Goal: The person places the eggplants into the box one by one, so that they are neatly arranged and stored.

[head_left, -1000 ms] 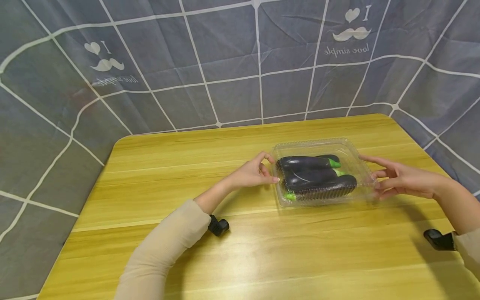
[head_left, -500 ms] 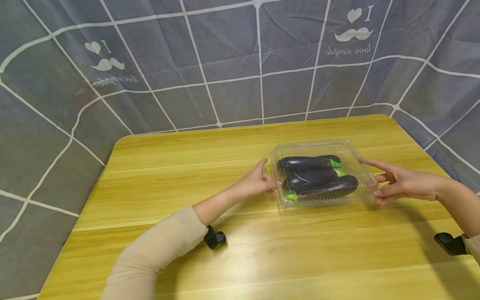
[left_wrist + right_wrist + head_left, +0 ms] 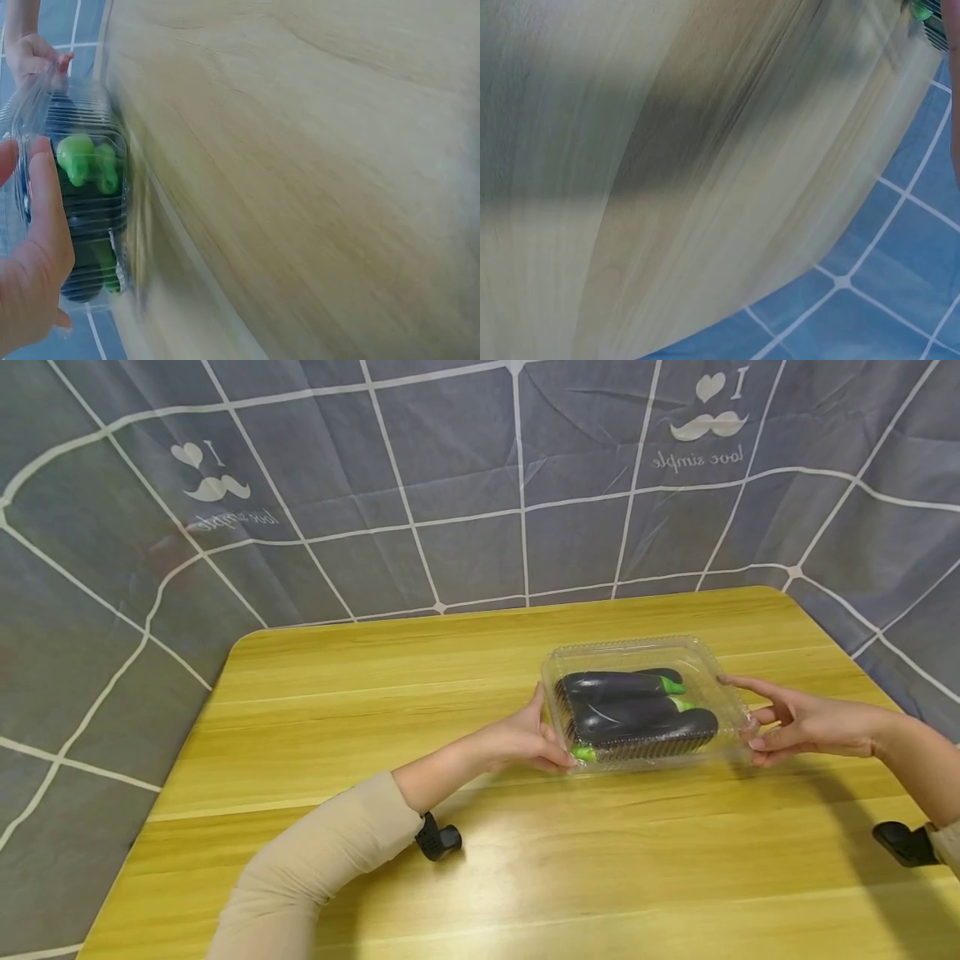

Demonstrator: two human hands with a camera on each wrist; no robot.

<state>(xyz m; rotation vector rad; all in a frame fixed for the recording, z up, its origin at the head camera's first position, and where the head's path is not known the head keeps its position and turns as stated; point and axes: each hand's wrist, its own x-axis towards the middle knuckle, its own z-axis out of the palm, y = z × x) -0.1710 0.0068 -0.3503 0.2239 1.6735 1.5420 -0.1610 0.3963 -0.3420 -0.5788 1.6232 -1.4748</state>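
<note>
A clear plastic clamshell container (image 3: pixel 708 677) lies on the right half of the table, with several dark purple eggplants (image 3: pixel 637 714) inside and its lid down. My left hand (image 3: pixel 525 739) grips the container's left end, thumb at the near corner and a finger reaching up the side. At the opposite end my right hand (image 3: pixel 806 722) holds the right edge between thumb and fingers. Through the ribbed wall, the left wrist view shows green eggplant stems (image 3: pixel 75 157) close to my left fingers. Only a sliver of the container (image 3: pixel 935 34) shows in the right wrist view.
The wood-grain table (image 3: pixel 337 710) has rounded far corners. A grey curtain (image 3: pixel 465 460) with white grid lines hangs behind it and at both sides. Black mounts (image 3: pixel 440 839) sit at my wrists, low over the tabletop.
My left hand has slid nearer along the container's left end, its thumb now at the near corner. My right thumb has closed in on the right edge. The container has barely moved.
</note>
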